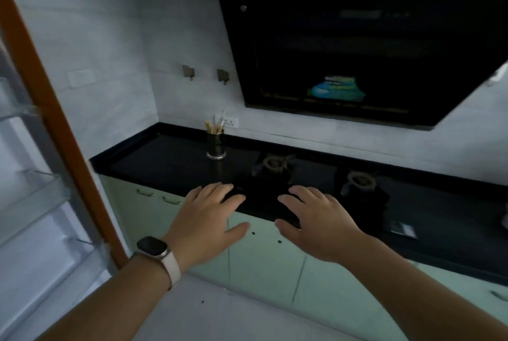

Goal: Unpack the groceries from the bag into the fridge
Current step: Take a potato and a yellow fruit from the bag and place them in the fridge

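Note:
Both my hands are stretched out in front of me, palms down, holding nothing. My left hand (pixel 209 219), with a watch on its wrist, hovers before the front edge of the black counter. My right hand (pixel 316 222) is beside it, fingers spread, a small gap between the two. The open fridge door (pixel 35 164) with an orange edge stands at the far left, its clear door shelves showing no items. No grocery bag or groceries are in sight.
A black counter (pixel 170 159) holds a gas hob with two burners (pixel 275 164) and a cup of chopsticks (pixel 215 145). A black range hood (pixel 357 52) hangs above. Pale green cabinets (pixel 264 258) run below the counter, with white floor at the bottom.

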The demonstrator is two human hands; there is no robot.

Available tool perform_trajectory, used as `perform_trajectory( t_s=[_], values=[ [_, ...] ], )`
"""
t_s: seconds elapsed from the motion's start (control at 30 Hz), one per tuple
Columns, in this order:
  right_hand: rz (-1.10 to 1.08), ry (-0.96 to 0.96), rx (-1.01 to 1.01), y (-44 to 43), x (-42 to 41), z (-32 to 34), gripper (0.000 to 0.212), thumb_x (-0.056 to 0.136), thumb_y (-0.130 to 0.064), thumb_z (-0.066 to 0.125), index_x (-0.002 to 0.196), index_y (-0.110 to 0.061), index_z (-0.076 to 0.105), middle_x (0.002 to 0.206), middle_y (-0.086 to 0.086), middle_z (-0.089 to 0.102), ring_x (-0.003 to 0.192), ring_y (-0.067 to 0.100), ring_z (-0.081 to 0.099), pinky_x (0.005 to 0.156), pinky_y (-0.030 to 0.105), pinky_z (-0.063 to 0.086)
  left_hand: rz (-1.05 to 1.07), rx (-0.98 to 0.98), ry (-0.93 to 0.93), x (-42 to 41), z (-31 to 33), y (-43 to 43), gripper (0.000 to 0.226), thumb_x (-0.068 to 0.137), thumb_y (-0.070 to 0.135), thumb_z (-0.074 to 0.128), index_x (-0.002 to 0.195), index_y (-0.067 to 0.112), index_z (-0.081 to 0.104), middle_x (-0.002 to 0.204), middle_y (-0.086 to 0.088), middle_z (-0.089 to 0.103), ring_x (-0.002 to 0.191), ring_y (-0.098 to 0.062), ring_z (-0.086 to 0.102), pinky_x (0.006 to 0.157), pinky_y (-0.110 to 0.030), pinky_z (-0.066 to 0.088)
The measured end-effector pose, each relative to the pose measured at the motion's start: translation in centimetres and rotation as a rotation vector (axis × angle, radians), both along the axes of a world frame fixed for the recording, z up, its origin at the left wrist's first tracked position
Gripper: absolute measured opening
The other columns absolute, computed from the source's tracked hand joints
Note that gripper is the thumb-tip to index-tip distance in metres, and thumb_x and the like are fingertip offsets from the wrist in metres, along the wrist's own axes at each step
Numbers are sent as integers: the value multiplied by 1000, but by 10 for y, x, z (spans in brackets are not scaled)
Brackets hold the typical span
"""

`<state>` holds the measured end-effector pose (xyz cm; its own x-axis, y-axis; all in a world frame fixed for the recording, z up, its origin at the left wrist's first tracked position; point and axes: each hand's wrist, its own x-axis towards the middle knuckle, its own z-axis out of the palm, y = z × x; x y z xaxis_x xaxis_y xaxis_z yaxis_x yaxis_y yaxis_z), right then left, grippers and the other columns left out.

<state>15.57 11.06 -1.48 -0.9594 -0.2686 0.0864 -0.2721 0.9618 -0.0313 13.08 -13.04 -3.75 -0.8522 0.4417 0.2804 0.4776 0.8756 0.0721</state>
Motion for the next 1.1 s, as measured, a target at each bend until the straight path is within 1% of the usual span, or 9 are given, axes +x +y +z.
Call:
perform_trajectory(
  t_s=[0.23, 0.33, 0.43, 0.53, 0.63, 0.77, 0.87, 1.0, 1.1],
  values=[
    [-99, -24, -2, 109, 81, -3, 63, 94, -66, 27, 147, -34, 29, 155, -6, 28, 142, 17, 26, 114, 37, 24, -97, 25, -100, 60, -11, 120, 73, 84, 71, 22, 143, 33, 41, 152, 5, 35, 143, -17, 24, 117, -41, 21],
    [-160, -21, -17, 158, 119, -4, 62, 94, -66, 28, 147, -33, 30, 153, -5, 30, 141, 17, 27, 114, 38, 25, -158, 12, -94, 83, -9, 172, 74, 84, 71, 19, 144, 34, 39, 154, 7, 32, 144, -15, 21, 118, -39, 18],
    [-235, 7, -17, 207, 156, -6, 61, 93, -65, 30, 144, -32, 35, 147, -6, 36, 136, 19, 33, 111, 38, 29, -227, -13, -73, 102, -4, 226, 74, 83, 71, 17, 144, 34, 38, 154, 7, 31, 144, -15, 19, 117, -38, 15],
    [-320, 15, -28, 251, 193, -9, 60, 93, -65, 31, 141, -31, 38, 143, -6, 40, 133, 19, 36, 109, 38, 31, -313, -45, -63, 119, 0, 280, 73, 85, 70, 18, 146, 34, 36, 156, 6, 28, 145, -16, 17, 118, -39, 14],
    [-400, 12, -41, 287, 224, -12, 61, 93, -66, 30, 143, -31, 37, 147, -4, 38, 135, 20, 34, 110, 39, 29, -411, -116, -54, 133, -1, 328, 67, 90, 68, 25, 147, 35, 32, 157, 5, 24, 146, -17, 14, 119, -41, 14],
    [-500, -1, -75, 328, 256, -18, 66, 92, -66, 26, 147, -31, 31, 153, -3, 33, 140, 20, 31, 114, 40, 26, -513, -127, -44, 143, -3, 379, 68, 89, 68, 24, 148, 34, 33, 157, 3, 26, 146, -18, 17, 118, -41, 15],
    [-587, -3, -84, 359, 275, -28, 65, 92, -66, 26, 146, -30, 32, 151, -3, 36, 138, 20, 34, 113, 40, 28, -579, -129, -30, 143, -8, 415, 66, 91, 68, 28, 148, 34, 32, 157, 4, 26, 145, -17, 18, 118, -40, 14],
    [-687, -21, -80, 399, 284, -39, 60, 93, -66, 29, 142, -31, 35, 148, -5, 38, 136, 20, 35, 110, 38, 30, -655, -111, -13, 134, -15, 461, 66, 89, 67, 28, 142, 31, 45, 150, 1, 40, 140, -19, 31, 114, -40, 24],
    [-745, -39, -65, 430, 281, -44, 60, 93, -65, 28, 143, -32, 34, 148, -6, 38, 137, 19, 34, 111, 37, 29, -719, -117, -3, 122, -22, 496, 62, 90, 64, 33, 138, 29, 51, 145, -1, 47, 136, -23, 39, 110, -42, 31]
  ],
)
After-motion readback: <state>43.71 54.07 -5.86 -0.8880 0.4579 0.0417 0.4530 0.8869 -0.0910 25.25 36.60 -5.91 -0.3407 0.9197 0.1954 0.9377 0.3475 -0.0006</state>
